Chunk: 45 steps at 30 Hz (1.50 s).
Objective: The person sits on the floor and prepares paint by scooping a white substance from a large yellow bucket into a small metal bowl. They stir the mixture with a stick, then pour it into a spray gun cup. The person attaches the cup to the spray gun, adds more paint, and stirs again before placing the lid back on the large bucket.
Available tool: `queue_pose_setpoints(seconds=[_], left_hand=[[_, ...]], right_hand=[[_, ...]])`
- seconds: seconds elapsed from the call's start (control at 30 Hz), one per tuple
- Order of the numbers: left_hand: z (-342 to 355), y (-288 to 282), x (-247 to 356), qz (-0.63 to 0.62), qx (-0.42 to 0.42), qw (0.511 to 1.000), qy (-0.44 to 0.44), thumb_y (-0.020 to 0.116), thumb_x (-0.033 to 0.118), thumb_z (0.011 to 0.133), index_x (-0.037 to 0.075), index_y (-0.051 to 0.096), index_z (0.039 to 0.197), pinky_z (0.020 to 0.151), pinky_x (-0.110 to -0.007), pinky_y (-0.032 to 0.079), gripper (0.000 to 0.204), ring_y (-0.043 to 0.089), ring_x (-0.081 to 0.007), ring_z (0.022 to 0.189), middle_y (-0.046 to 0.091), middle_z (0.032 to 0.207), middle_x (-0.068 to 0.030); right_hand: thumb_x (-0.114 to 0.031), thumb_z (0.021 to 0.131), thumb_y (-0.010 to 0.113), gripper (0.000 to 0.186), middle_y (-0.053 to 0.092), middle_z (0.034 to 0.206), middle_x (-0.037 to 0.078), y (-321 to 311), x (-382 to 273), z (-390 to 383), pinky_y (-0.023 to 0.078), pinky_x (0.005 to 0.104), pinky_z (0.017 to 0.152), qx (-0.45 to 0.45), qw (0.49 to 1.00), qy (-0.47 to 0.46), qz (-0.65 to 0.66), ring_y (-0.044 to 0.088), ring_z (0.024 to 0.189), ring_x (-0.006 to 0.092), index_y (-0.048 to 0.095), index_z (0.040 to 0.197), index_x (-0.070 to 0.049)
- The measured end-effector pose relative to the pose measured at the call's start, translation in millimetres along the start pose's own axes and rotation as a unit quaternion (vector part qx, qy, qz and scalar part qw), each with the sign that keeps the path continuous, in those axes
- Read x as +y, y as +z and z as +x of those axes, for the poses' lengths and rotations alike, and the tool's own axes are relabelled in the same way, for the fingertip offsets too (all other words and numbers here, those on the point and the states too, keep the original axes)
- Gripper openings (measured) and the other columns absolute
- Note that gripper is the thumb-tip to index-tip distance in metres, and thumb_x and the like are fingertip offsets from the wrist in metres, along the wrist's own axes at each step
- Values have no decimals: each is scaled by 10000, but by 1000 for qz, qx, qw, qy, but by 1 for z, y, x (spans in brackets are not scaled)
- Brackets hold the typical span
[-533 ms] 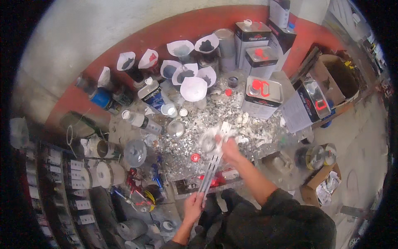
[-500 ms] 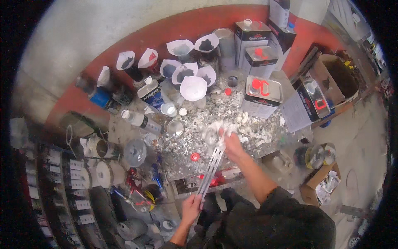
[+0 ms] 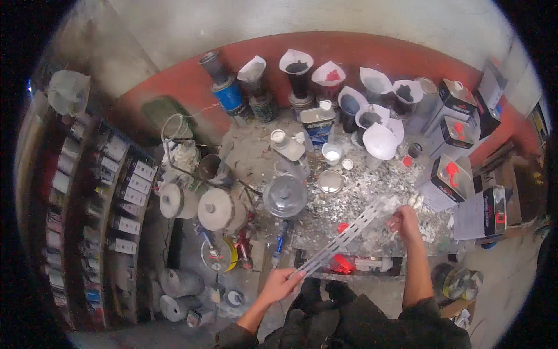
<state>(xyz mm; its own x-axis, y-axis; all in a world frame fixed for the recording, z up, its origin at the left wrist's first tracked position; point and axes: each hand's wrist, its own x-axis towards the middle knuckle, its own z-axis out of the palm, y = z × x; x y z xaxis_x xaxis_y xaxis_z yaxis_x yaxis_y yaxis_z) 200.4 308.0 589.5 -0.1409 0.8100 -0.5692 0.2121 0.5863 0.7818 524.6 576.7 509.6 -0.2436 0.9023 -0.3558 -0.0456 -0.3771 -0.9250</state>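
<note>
My left hand (image 3: 281,284) is closed round the near end of a long pale slotted strip (image 3: 339,241). The strip slants up and to the right over the bench. By its far end, my right hand (image 3: 406,223) has its fingers curled against a crumpled white wipe (image 3: 388,205), which is blurred; part of the wipe is hard to tell from the strip. Under the strip lies a red cap (image 3: 343,227) on the paint-spattered bench top (image 3: 361,180). A round metal lid or tin (image 3: 331,181) sits to the left of the strip's far end.
Paper strainers in cups (image 3: 381,141) line the back. Metal cans with red caps (image 3: 445,182) stand at right. A lidded clear bucket (image 3: 285,195) sits at the bench's left edge. Spray guns (image 3: 281,243) hang nearby. Shelves of boxes (image 3: 134,198) stand far left. An open drawer (image 3: 372,264) is below.
The view has swung left, so the bench sits further right. The strip now slants more to the right, and my right hand has moved to the right side of its far end.
</note>
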Motion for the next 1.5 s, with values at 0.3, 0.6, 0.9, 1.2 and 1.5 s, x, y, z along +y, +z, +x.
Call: queue_pose_setpoints(seconds=[0.3,0.6,0.9,1.2,1.5], left_hand=[[50,-2,17,-94,-28,990,100,579,333,973,53,653,765,448,-241,379,357,484,-53,471,578,576,26],[46,-39,-37,-455,-194,858,135,453,572,951,3,519,1288,584,-269,504,665,638,-175,771,670,1022,-166],[4,-27,-96,-268,-146,952,34,480,291,1024,61,457,1386,737,-283,526,430,626,-145,893,657,1126,-101],[52,-7,-115,37,-66,995,59,634,287,929,91,549,1295,765,-340,537,423,680,-226,877,673,1101,-127],[154,78,-149,427,-166,868,192,768,405,761,19,543,1282,840,-471,510,686,616,-406,1030,645,1106,-242]], right_hand=[[-276,960,553,301,664,794,94,78,-87,-9,444,270,438,118,983,-49,134,618,595,145,640,1020,6],[-240,965,581,283,670,704,102,155,-178,-12,470,238,436,65,979,-181,64,604,497,127,636,832,3],[-173,961,568,365,685,932,101,402,-156,27,541,242,604,-116,948,-287,-78,700,726,154,568,1278,8],[-190,856,665,488,704,948,139,358,-130,40,559,314,674,-146,958,-248,21,688,760,189,537,1257,58],[-265,971,573,273,671,829,15,57,7,-134,510,262,631,101,986,6,-136,597,705,82,654,1092,-33]])
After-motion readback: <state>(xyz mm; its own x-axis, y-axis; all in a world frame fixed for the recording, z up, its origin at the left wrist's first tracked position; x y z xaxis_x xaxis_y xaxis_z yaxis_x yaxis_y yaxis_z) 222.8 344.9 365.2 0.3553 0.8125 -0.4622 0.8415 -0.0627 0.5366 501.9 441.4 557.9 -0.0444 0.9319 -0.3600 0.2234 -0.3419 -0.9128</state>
